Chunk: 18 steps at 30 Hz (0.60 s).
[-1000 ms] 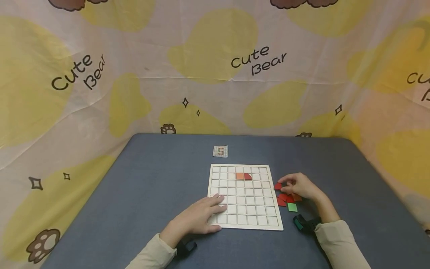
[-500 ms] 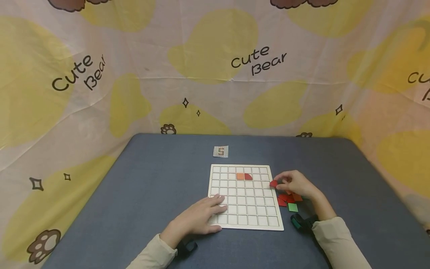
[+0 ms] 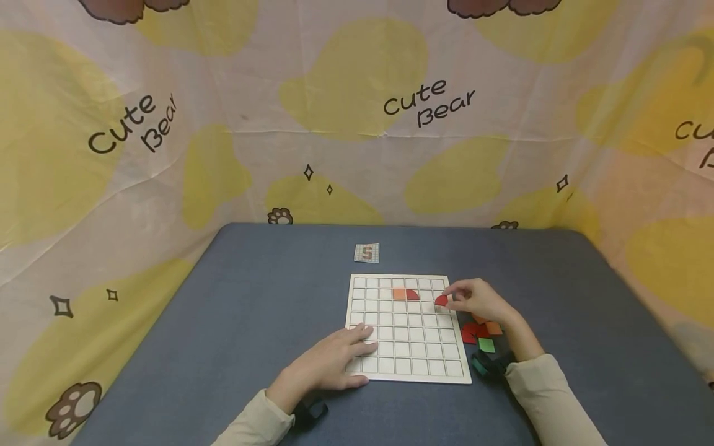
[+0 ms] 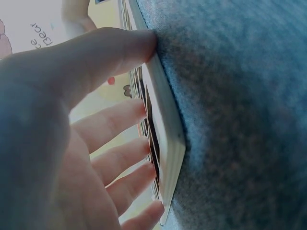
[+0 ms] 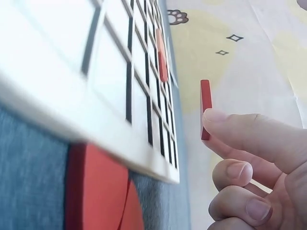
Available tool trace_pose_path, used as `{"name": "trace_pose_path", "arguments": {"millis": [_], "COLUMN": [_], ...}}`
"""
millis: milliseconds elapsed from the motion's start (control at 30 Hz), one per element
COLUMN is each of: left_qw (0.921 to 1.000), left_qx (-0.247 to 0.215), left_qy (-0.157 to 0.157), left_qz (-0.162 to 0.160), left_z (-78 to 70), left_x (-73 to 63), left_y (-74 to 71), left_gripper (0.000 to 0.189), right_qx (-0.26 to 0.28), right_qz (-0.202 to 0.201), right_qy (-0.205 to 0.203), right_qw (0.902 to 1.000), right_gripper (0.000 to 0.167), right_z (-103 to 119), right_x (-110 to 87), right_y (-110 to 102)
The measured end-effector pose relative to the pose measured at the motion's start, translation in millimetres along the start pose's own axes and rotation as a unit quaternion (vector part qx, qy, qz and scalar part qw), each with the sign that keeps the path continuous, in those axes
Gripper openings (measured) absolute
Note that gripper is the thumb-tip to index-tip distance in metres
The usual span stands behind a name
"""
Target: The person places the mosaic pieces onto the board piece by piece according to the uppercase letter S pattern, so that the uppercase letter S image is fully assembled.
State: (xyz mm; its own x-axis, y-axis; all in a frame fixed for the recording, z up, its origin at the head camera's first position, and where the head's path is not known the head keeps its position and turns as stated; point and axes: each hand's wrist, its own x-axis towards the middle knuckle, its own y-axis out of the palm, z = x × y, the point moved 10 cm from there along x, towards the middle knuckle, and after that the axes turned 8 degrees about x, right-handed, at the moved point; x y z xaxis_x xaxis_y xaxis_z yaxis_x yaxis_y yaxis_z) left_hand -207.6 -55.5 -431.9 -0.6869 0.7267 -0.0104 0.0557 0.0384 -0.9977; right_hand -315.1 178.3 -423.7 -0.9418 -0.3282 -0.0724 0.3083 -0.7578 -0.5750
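A white grid board (image 3: 401, 334) lies on the table, with an orange square tile (image 3: 398, 293) and a red quarter-round tile (image 3: 412, 295) side by side in its upper cells. My left hand (image 3: 329, 359) rests on the board's left edge, fingers spread and fairly straight; in the left wrist view the thumb touches the near rim. Between thumb and index finger, my right hand (image 3: 481, 300) pinches another red tile (image 3: 441, 300) with a curved edge. That tile is above the board's right side, and the right wrist view shows it edge-on, apart from the surface.
Loose tiles lie just right of the board: several red tiles (image 3: 468, 334), orange ones (image 3: 493, 328) and a green square tile (image 3: 486, 345). Behind the board is a small patterned card (image 3: 366, 253) on the blue-grey table (image 3: 268, 297). A printed cloth (image 3: 346, 87) hangs beyond.
My right hand has carried the red tile leftward, from beside the board to over its right columns. My left hand has stayed in place on the board.
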Motion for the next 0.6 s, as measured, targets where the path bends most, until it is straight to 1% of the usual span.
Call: {"name": "trace_pose_path", "arguments": {"millis": [67, 267, 600], "left_qw": [1.0000, 1.0000, 1.0000], "left_qx": [-0.001, -0.002, -0.001], "left_qy": [0.000, 0.000, -0.003], "left_qz": [0.001, 0.000, 0.002], "left_z": [0.2, -0.1, -0.2], "left_x": [0.1, 0.0, -0.4], "left_y": [0.3, -0.2, 0.0], "left_gripper": [0.057, 0.057, 0.056], "right_qx": [0.003, 0.008, 0.021], "right_qz": [0.000, 0.000, 0.004], "right_qy": [-0.009, -0.018, -0.020], "right_qw": [1.0000, 0.9998, 0.9996], "right_gripper": [0.029, 0.026, 0.026], "right_z": [3.4, 11.9, 21.5], "right_x": [1.8, 7.1, 15.2], "right_y": [1.9, 7.8, 14.9]}}
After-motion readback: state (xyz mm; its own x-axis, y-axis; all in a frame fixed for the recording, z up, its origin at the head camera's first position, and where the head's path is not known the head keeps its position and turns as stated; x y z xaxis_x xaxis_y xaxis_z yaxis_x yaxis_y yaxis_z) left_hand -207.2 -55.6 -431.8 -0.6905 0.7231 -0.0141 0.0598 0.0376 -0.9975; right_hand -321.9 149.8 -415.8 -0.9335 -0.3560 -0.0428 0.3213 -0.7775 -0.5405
